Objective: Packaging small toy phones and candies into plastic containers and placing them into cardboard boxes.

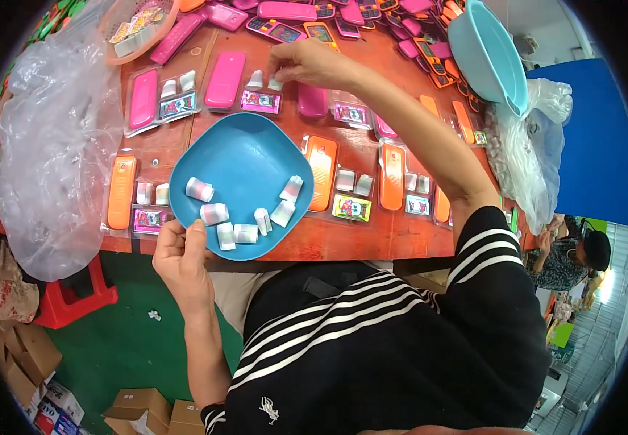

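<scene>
My left hand (183,254) is closed on the near-left rim of a blue plastic dish (238,152), which sits at the table's front edge. Several small wrapped rolls (214,213), white with pale pink and green, lie in it. My right hand (317,65) reaches across to a clear blister tray, its fingers closed at another small white roll (275,83). Beside that roll stands a matching one (256,79), above a pink printed packet (261,101). A pink toy phone (225,81) fills the tray's left side.
More filled trays with orange toy phones (321,174) stand in rows on the red table (285,250). Loose toy phones (285,11) pile up at the back. A pink basket (111,36), a light-blue tub (488,58) and clear plastic bags (56,152) flank them. A red stool (75,301) is below left.
</scene>
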`<state>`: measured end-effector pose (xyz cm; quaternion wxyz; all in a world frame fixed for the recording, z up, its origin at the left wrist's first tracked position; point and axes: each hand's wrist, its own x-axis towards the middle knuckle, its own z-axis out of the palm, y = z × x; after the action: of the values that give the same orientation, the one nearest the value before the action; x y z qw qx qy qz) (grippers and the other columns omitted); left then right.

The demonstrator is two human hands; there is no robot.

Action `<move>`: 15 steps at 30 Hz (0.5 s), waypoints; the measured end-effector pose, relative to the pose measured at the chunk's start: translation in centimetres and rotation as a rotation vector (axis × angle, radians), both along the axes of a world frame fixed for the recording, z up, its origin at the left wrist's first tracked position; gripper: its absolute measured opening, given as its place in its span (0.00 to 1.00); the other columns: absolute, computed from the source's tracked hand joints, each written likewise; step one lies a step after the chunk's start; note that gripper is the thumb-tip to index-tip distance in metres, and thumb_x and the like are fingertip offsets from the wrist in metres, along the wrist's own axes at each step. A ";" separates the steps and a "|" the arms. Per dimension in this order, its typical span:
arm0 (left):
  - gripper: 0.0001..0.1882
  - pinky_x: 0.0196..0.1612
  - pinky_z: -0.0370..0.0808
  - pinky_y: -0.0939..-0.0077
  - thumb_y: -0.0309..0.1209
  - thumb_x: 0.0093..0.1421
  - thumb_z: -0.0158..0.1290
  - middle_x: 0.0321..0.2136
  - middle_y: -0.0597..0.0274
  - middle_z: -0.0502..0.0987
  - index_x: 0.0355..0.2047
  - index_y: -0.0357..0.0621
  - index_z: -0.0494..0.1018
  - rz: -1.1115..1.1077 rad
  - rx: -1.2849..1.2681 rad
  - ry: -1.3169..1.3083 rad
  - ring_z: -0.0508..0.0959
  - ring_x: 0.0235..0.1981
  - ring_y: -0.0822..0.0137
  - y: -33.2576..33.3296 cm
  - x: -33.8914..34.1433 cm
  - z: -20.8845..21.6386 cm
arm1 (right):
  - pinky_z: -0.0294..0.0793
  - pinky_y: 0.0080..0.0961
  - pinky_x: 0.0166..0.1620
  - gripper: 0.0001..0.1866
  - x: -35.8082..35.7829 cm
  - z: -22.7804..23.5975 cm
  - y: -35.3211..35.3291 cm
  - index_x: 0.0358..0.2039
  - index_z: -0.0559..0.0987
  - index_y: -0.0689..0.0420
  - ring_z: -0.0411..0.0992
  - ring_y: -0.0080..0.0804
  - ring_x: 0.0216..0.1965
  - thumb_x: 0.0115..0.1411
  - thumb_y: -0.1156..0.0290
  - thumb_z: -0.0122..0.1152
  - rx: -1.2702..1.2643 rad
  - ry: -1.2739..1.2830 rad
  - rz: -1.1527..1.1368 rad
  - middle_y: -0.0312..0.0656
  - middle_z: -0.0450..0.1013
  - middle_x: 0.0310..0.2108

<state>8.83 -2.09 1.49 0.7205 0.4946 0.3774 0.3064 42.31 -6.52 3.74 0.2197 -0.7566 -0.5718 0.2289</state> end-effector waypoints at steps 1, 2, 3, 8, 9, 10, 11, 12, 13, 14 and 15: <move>0.05 0.19 0.63 0.90 0.26 0.57 0.52 0.20 0.69 0.72 0.29 0.36 0.70 0.001 0.000 0.000 0.67 0.18 0.84 -0.1 0.1 0.1 | 0.69 0.28 0.40 0.08 0.2 -0.1 0.2 0.35 0.79 0.57 0.71 0.34 0.36 0.53 0.72 0.58 -0.058 0.064 0.007 0.40 0.73 0.34; 0.05 0.19 0.62 0.90 0.26 0.57 0.52 0.20 0.69 0.72 0.29 0.36 0.70 0.004 -0.013 -0.006 0.66 0.18 0.84 -0.2 0.2 0.3 | 0.69 0.28 0.40 0.08 0.3 -0.2 0.2 0.35 0.79 0.57 0.71 0.34 0.36 0.53 0.72 0.58 -0.058 0.065 0.008 0.40 0.73 0.34; 0.05 0.19 0.61 0.90 0.26 0.57 0.53 0.20 0.69 0.72 0.29 0.36 0.70 0.008 -0.026 -0.012 0.66 0.17 0.85 -0.2 0.3 0.4 | 0.69 0.28 0.39 0.08 0.4 -0.4 0.3 0.34 0.79 0.57 0.72 0.34 0.36 0.53 0.71 0.59 -0.002 -0.039 0.072 0.40 0.73 0.33; 0.06 0.19 0.61 0.90 0.27 0.57 0.53 0.20 0.70 0.72 0.29 0.36 0.70 -0.011 -0.012 -0.004 0.66 0.18 0.85 -0.2 0.2 0.1 | 0.70 0.30 0.37 0.09 0.5 -1.5 -0.2 0.34 0.79 0.57 0.72 0.35 0.34 0.51 0.70 0.61 0.180 -0.312 0.140 0.41 0.73 0.30; 0.06 0.19 0.61 0.90 0.27 0.57 0.53 0.20 0.70 0.72 0.30 0.36 0.70 -0.021 -0.010 -0.002 0.65 0.18 0.85 -0.1 0.0 0.0 | 0.70 0.30 0.37 0.09 -0.2 -1.1 -0.2 0.33 0.79 0.57 0.72 0.36 0.33 0.50 0.69 0.61 0.246 -0.269 0.075 0.42 0.73 0.29; 0.06 0.19 0.61 0.90 0.27 0.57 0.53 0.20 0.70 0.72 0.30 0.36 0.70 -0.013 -0.010 0.002 0.65 0.18 0.85 -0.1 -0.1 0.0 | 0.70 0.31 0.37 0.10 -0.7 -1.0 0.0 0.33 0.79 0.57 0.72 0.37 0.33 0.50 0.68 0.61 0.311 -0.224 0.009 0.42 0.73 0.29; 0.06 0.19 0.60 0.90 0.27 0.57 0.53 0.19 0.70 0.71 0.29 0.36 0.70 -0.022 -0.010 0.009 0.65 0.17 0.85 -0.1 -0.1 0.0 | 0.70 0.31 0.37 0.10 -0.7 -0.9 0.0 0.33 0.79 0.57 0.72 0.37 0.33 0.50 0.68 0.61 0.310 -0.227 0.006 0.42 0.73 0.29; 0.06 0.19 0.60 0.90 0.27 0.57 0.53 0.19 0.70 0.71 0.29 0.36 0.70 -0.031 -0.010 0.017 0.65 0.17 0.85 -0.1 -0.1 0.0 | 0.70 0.31 0.37 0.09 -0.9 -1.0 0.3 0.32 0.79 0.57 0.72 0.38 0.34 0.50 0.69 0.60 0.340 -0.256 0.043 0.43 0.73 0.29; 0.06 0.19 0.60 0.90 0.27 0.57 0.53 0.19 0.70 0.71 0.29 0.36 0.70 -0.035 -0.009 0.015 0.65 0.17 0.85 -0.2 0.0 -0.1 | 0.71 0.32 0.36 0.09 -1.0 -1.0 0.5 0.31 0.78 0.58 0.72 0.39 0.34 0.50 0.69 0.60 0.370 -0.286 0.081 0.43 0.73 0.30; 0.06 0.19 0.60 0.90 0.27 0.57 0.54 0.19 0.70 0.71 0.29 0.36 0.70 -0.028 -0.014 0.007 0.65 0.17 0.85 -0.2 0.1 -0.2 | 0.71 0.32 0.36 0.09 -1.0 -1.4 0.9 0.31 0.78 0.58 0.72 0.39 0.34 0.50 0.69 0.60 0.371 -0.286 0.080 0.43 0.73 0.30; 0.07 0.19 0.60 0.90 0.27 0.56 0.54 0.19 0.70 0.71 0.29 0.36 0.70 -0.022 -0.018 0.000 0.64 0.17 0.85 -0.3 0.2 -0.2 | 0.71 0.32 0.36 0.08 -1.1 -1.9 1.1 0.30 0.78 0.58 0.72 0.40 0.34 0.49 0.70 0.59 0.306 -0.330 0.078 0.44 0.73 0.30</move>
<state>8.98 -2.39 1.30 0.7282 0.4921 0.3746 0.2954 41.19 -5.37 1.79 0.2262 -0.7189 -0.6569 0.0211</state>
